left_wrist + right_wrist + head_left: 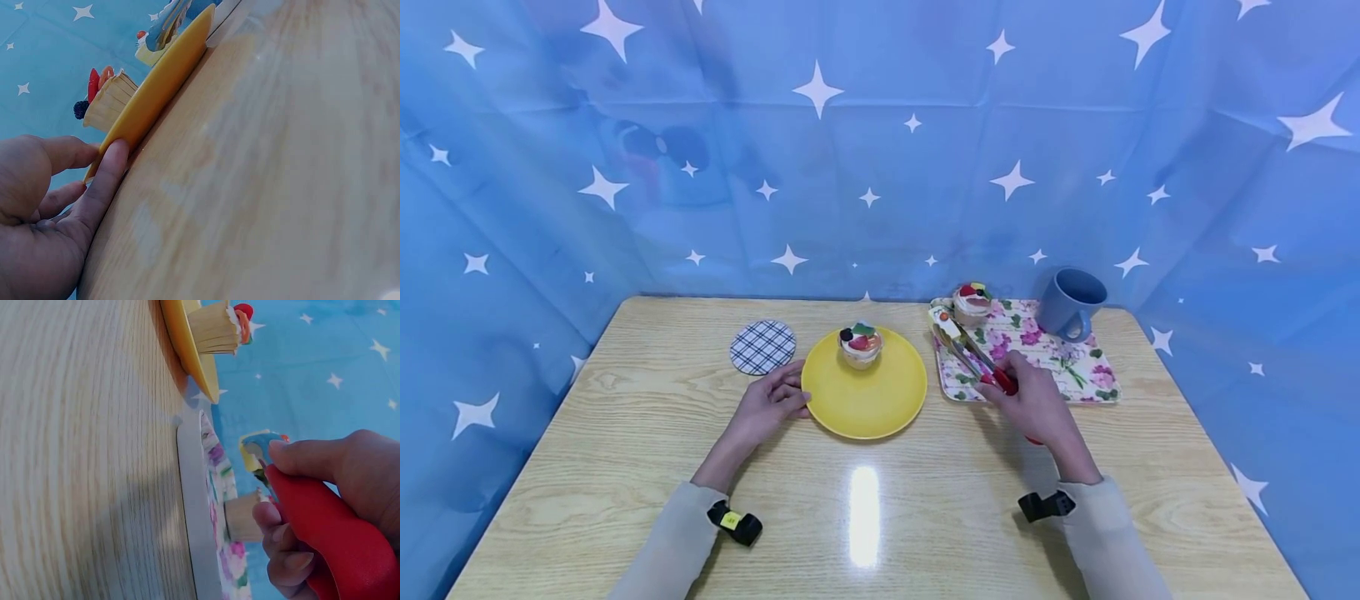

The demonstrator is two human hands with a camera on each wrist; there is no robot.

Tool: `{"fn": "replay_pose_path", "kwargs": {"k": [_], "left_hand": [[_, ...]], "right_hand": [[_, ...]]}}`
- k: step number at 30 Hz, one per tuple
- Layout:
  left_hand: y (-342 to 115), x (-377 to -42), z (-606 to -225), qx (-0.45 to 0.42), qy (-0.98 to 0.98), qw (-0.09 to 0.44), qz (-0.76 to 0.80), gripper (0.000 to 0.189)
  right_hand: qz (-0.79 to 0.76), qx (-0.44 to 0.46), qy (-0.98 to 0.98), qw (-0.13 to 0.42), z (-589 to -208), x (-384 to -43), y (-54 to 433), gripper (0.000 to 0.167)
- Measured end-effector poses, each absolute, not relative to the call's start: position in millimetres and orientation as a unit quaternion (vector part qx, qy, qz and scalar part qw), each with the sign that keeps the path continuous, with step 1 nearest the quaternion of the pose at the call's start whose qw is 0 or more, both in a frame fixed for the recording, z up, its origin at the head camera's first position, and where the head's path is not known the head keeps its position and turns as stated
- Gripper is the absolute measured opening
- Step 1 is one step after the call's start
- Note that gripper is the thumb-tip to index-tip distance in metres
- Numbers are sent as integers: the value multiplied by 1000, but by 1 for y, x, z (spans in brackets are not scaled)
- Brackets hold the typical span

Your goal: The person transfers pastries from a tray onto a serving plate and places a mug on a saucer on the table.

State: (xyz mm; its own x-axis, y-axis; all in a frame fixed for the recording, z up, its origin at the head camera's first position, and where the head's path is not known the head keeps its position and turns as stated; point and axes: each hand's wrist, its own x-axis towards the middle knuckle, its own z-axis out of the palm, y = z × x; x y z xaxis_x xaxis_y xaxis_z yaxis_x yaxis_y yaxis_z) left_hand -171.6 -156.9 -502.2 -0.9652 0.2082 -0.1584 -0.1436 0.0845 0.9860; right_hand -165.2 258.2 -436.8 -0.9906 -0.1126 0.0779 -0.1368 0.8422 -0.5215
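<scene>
My left hand (769,404) pinches the left rim of a yellow plate (865,408), thumb and fingers on its edge in the left wrist view. A fruit-topped cupcake (860,348) stands toward the back of that plate. In my right hand (1033,402) are tongs with red handles (334,528), pointing back and left over a floral tray (1075,377). Between the tongs' tips is a small pale piece of cake (946,323) with an orange-red topping, raised above the tray in the right wrist view. Another fruit-topped cupcake (972,308) stands at the tray's back left.
A blue-grey mug (1063,304) stands at the tray's back right corner. A round checked coaster (763,347) lies left of the plate, just beyond my left hand. A blue curtain (880,150) with white stars hangs behind the wooden table (775,525).
</scene>
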Motion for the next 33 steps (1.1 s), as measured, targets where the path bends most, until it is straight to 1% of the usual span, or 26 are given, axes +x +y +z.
{"fn": "replay_pose_path", "kwargs": {"k": [11, 16, 33], "left_hand": [[-156, -172, -501, 29, 727, 130, 673, 60], [-157, -171, -501, 19, 733, 126, 668, 60], [-156, -172, -501, 26, 738, 125, 663, 61]], "right_hand": [[273, 70, -959, 22, -434, -163, 251, 37], [273, 78, -959, 20, -433, -163, 245, 36], [281, 99, -954, 25, -430, -161, 236, 34]]}}
